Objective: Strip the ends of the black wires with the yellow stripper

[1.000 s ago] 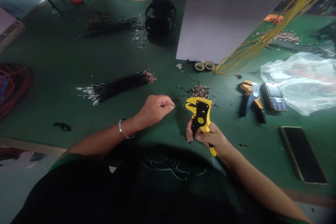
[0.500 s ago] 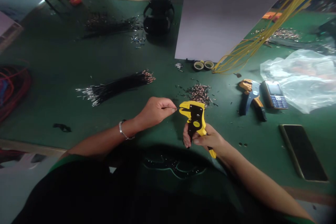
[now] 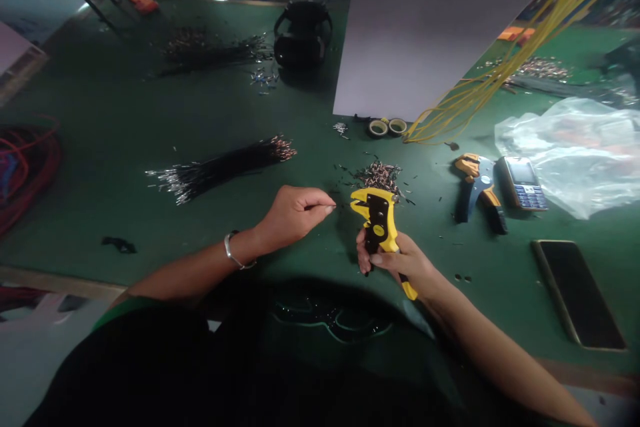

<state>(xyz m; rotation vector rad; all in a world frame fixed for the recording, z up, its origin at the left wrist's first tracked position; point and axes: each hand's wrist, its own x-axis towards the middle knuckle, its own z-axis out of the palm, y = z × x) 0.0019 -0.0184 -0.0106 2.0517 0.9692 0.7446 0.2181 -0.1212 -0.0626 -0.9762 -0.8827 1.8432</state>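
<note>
My left hand (image 3: 295,217) is closed in a pinch on a thin dark wire (image 3: 333,205), of which only a tiny end shows at the fingertips. My right hand (image 3: 400,260) is wrapped round the handles of a yellow and black wire stripper (image 3: 379,220). The stripper's jaws point left and stand a little apart from the pinched fingers. Just behind the tool lies a heap of small copper-coloured pieces with black bits (image 3: 379,175). To the left, beyond my left hand, a bundle of black wires (image 3: 225,165) has silvery ends on one side and coppery ends on the other.
On the right lie an orange and blue hand tool (image 3: 477,190), a keypad phone (image 3: 523,183), a smartphone (image 3: 577,293) and clear plastic (image 3: 575,153). Tape rolls (image 3: 379,128) sit by a large pale panel (image 3: 400,33) with yellow wires (image 3: 480,93). A black headset (image 3: 303,37) stands farther back.
The wire stripper in my right hand has moved slightly right, away from my left fingertips, which were at its jaws. My left hand keeps its pinch almost in place.
</note>
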